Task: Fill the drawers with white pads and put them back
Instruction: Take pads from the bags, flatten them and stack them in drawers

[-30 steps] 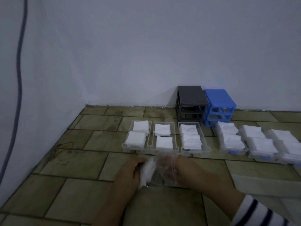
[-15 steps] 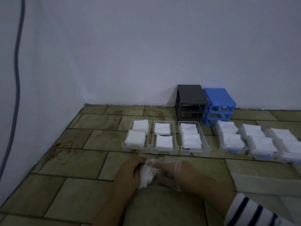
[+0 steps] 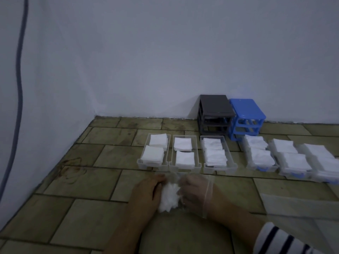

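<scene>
Nearest the camera, the left hand (image 3: 146,193) and the gloved right hand (image 3: 195,194) meet over the tiled floor (image 3: 88,182), both curled around a bunch of white pads (image 3: 168,197) that sits inside a thin clear bag (image 3: 176,177); the left fingers wrap its left side, the right ones pinch its right side. Compared with a second ago the two hands have drawn closer together and the bunch now shows more fully between them, which suggests the pads are being worked out of the bag for the next drawer. To the right lies a flat clear plastic sheet (image 3: 293,204). Just beyond the hands stands a row of six drawers, unchanged: the left drawer (image 3: 142,162), the second drawer (image 3: 198,161) and the third drawer (image 3: 229,153) are clear, and three blue-handled drawers (image 3: 262,167) continue to the right, all already holding two stacks of pads. Against the wall the grey rack (image 3: 214,107) and the blue rack (image 3: 245,110) stand side by side with open slots, so putting the drawers back appears not yet begun
</scene>
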